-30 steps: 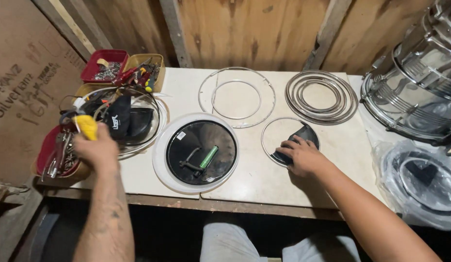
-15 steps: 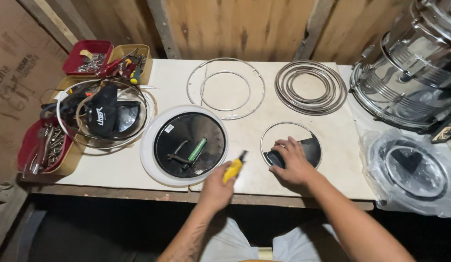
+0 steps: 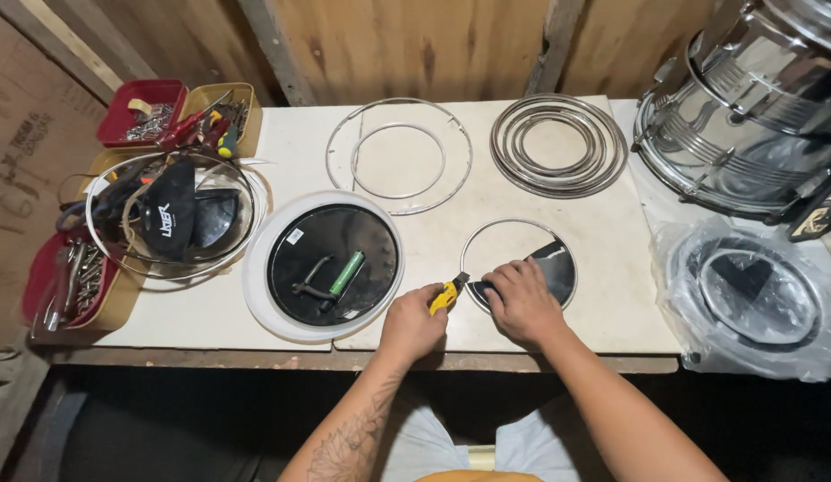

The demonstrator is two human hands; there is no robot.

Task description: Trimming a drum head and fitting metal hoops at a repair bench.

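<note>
Left hand grips yellow knife, blade at ring edge, lower centre of tabletop. Right hand flat on black film. Risk: blade slips toward right fingers, or film tears.

The cream table bears wire rings, coiled hoops, a white-rimmed black disc and trays.

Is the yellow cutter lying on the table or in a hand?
In a hand: the left hand grips the yellow cutter, its tip at the small ring.
</note>
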